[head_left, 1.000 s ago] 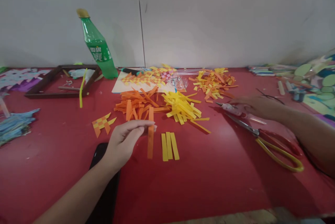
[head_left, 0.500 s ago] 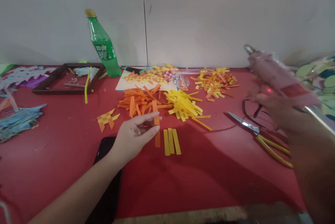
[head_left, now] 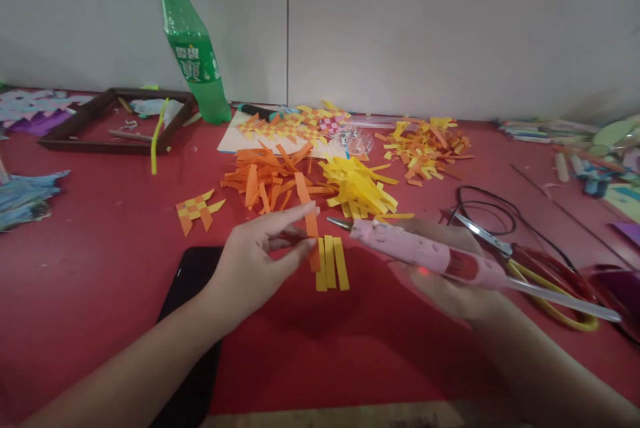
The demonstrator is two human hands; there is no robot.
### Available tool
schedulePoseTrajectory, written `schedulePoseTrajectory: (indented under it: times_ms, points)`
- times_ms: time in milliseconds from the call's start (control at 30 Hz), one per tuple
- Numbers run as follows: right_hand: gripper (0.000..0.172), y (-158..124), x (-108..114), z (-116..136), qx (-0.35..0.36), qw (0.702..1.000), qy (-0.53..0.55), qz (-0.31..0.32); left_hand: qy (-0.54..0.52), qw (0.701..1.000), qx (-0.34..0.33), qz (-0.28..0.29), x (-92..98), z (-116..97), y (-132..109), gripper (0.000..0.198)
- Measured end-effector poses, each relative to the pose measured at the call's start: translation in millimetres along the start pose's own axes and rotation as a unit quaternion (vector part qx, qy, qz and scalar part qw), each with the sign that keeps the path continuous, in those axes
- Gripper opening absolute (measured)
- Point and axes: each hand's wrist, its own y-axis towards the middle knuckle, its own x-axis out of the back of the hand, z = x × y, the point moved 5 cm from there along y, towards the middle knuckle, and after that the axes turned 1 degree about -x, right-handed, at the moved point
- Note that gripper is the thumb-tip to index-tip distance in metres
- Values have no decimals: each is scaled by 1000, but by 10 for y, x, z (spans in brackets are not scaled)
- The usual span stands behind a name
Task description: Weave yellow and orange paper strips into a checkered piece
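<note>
Between thumb and fingers, my left hand (head_left: 265, 258) pinches an orange paper strip (head_left: 311, 223), held slanting above the red table. My right hand (head_left: 450, 281) is wrapped round a pink glue gun (head_left: 420, 248), whose metal nozzle points left and lies a little right of the orange strip. A clear glue stick (head_left: 565, 298) sticks out of the gun's back end, and a small red light glows beneath it. Three yellow paper strips (head_left: 329, 265) lie side by side just below the nozzle. Behind are a pile of orange strips (head_left: 267, 175) and a pile of yellow strips (head_left: 357, 185).
Scissors (head_left: 530, 281) with yellow-and-red handles and a black cord (head_left: 490, 191) lie right. A woven paper fish (head_left: 197, 209) and a black phone (head_left: 193, 301) lie left. Behind stand a green bottle (head_left: 195, 61), a dark frame (head_left: 95, 147) and mixed paper scraps (head_left: 425, 148).
My right hand has brought the glue gun down and left, close to the orange strip. My left hand has shifted slightly right, with the strip now tilted. The view has moved a little.
</note>
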Motion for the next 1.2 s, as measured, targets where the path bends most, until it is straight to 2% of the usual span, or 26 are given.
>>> schedulePoseTrajectory:
  times_ms: [167,500,700,1200]
  points:
    - [13,82,-66,140,35,999,-16,35,66,996,-56,3,-15,-76,-30,41]
    - [7,78,-98,168,64,993,-94,24,114,990,-81,8,-10,-137,-37,38]
    - [5,73,-96,157,54,996,-77,10,142,982,-120,10,-13,-195,-56,39]
    - [3,85,-96,177,38,996,-74,20,145,980,-134,2,-6,-213,-40,36]
